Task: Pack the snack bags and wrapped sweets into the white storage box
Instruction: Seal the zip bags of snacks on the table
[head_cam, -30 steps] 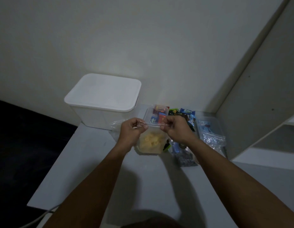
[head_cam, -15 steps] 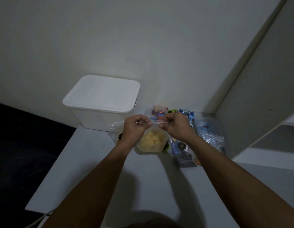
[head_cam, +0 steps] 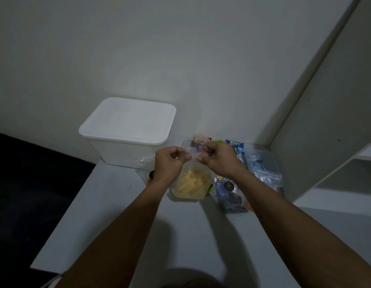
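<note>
Both hands [head_cam: 193, 161] pinch a crinkly clear bag [head_cam: 192, 183].

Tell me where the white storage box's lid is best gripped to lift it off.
Probably the lid by its overhanging rim, at the front edge or right corner, coming from above: the lip juts past the white storage box, and those sides face the person.

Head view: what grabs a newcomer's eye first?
The two hands at centre: the left hand and right hand pinch the top edge of a clear bag of yellow snacks above the table. Behind them at left stands the white storage box, lid on. More snack packets lie to the right.
</note>
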Motion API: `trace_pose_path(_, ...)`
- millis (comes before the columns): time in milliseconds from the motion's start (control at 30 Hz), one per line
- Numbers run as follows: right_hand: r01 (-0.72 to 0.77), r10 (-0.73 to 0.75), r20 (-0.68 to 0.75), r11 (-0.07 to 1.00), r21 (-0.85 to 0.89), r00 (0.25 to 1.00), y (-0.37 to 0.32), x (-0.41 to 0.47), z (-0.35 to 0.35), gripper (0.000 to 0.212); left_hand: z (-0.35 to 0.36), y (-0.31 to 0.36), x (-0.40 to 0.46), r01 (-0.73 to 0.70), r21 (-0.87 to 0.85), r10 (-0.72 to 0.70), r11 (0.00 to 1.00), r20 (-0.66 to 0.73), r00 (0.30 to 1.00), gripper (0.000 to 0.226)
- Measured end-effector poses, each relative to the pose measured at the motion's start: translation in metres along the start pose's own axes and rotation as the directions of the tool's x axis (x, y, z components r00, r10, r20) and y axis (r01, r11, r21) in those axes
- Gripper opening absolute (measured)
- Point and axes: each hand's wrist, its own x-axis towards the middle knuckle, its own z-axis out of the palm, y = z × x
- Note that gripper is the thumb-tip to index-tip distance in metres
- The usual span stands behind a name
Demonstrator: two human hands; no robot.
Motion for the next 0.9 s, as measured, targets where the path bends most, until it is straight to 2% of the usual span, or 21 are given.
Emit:
trace_pose_path(267,-0.010,0.010,-0.008,1.000,0.007,1.000,-0.0034,0.0007,-0.0005,0.011,-0.0014,0.0048,0.0005,0.011,0.018,-0.012,1.000,0.052,0.999,0.007)
trace_pose_path(433,0.046,-0.047,0.018,0.999,0.013,0.999,-0.0079,-0.0027,0.0001,0.036,0.0001,0.0029,-0.0017,-0.023,0.044,0.024,0.999,-0.014,1.000,0.014)
trace_pose_path(600,0.045,-0.044,-0.045,0.999,0.007,0.998,-0.0043,-0.0021,0.0033,0.023,0.0016,0.0055,-0.0036,-0.004,-0.014,0.004,1.000,-0.003,1.000,0.007)
trace_pose_path(733,0.046,-0.046,-0.021,0.999,0.006,0.999,-0.0054,-0.0025,0.0035,0.008,0.0023,0.0044,-0.0038,-0.030,0.041,0.031,0.999,-0.031,0.999,0.009)
trace_pose_path(900,0.058,-0.058,-0.032,0.998,0.014,0.998,-0.0047,-0.0036,0.0045,0.012,0.0028,0.0056,-0.0030,-0.048,0.075,0.049,0.996,-0.001,0.999,0.010)
